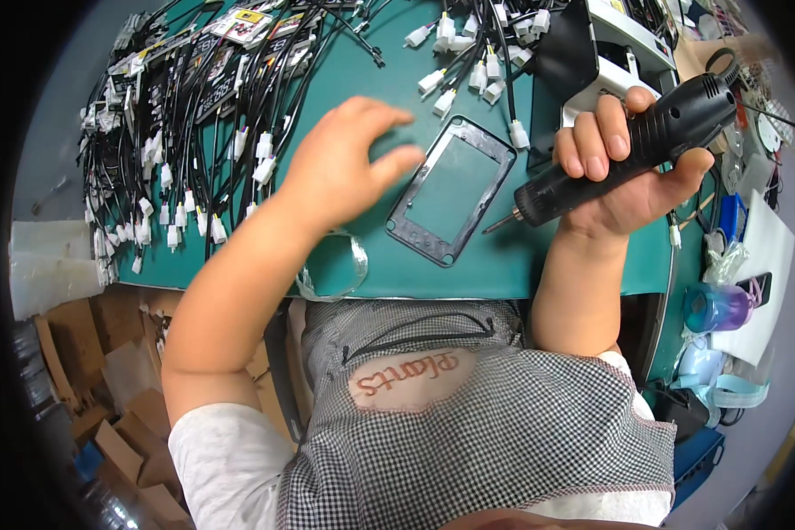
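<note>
My right hand is wrapped round a black electric screwdriver. Its bit slants down to the left, close to the right edge of a black rectangular plastic frame. That frame lies flat and tilted on the green mat, which shows through its opening. Over the mat, just left of the frame, hovers my left hand; it is empty, thumb and fingers apart. A clear plastic loop, perhaps a roll of tape, rests at the mat's near edge below my left wrist.
Black cables with white connectors are heaped at the left with flat printed units. Another bunch of connectors lies at the back. A white and black machine stands back right. A purple-blue cup is at right; cardboard boxes sit lower left.
</note>
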The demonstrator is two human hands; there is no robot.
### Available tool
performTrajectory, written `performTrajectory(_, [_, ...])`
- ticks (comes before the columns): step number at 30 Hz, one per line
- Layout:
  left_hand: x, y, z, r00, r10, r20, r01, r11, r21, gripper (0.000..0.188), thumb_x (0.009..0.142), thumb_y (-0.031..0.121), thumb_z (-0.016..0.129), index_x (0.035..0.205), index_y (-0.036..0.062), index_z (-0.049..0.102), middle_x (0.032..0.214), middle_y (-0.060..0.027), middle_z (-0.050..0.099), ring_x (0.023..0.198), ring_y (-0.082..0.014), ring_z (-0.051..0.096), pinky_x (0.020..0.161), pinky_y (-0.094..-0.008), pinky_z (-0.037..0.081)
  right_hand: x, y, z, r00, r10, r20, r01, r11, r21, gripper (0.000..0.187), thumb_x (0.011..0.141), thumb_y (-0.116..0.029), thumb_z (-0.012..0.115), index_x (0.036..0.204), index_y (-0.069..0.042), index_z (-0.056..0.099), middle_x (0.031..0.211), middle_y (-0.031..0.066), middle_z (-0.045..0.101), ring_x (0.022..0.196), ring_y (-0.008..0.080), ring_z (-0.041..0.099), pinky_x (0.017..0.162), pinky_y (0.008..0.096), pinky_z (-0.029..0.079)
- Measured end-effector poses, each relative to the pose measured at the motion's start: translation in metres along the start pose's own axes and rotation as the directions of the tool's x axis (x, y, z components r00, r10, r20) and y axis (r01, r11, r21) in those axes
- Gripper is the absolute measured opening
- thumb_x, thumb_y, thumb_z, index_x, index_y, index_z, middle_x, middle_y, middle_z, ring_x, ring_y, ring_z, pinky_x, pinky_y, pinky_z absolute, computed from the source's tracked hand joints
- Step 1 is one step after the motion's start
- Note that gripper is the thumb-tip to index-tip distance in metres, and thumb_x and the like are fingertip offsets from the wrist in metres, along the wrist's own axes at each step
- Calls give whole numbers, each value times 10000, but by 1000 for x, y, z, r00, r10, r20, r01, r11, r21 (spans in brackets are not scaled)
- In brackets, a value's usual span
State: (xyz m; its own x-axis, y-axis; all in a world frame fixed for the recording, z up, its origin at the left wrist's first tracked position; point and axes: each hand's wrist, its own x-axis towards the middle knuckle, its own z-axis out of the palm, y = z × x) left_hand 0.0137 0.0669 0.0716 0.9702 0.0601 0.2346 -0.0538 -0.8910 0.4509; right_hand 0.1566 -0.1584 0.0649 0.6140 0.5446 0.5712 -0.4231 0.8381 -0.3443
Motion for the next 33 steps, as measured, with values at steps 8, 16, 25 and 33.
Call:
performTrajectory(8, [-55,56,26,987,104,125,-124,977,171,432,654,361,798,952,95,635,1189,-156,566,1142,-391,527,963,-528,425,1,0,4,999,4,33,-4,1000,-25,795,823,-728,531,1227,-43,522,815,52,536,628,167,565,599,339,510])
performTrajectory(16, [-59,8,-14,976,65,210,-82,994,77,291,691,142,775,959,82,681,1329,-198,531,1248,-386,501,1006,-448,445,-1,-1,8,1000,5,-21,-6,1000,-30,770,819,-680,593,1220,-29,507,794,45,524,637,173,544,609,343,490])
performTrajectory(25, [-70,4,4,928,289,236,-285,957,-51,207,763,208,744,934,102,695,1269,-149,596,1202,-328,559,940,-422,500,1,2,11,995,15,-97,-23,997,-77,701,832,-594,646,1180,-7,480,768,56,512,594,176,529,548,327,466])
performTrajectory(33, [-13,-58,-104,990,26,-142,15,960,280,444,727,171,762,1154,112,655,1144,-126,653,1100,-285,587,929,-389,477,0,3,9,995,7,-95,-18,993,-118,689,847,-577,643,1178,-4,452,762,69,514,597,187,539,545,330,481])
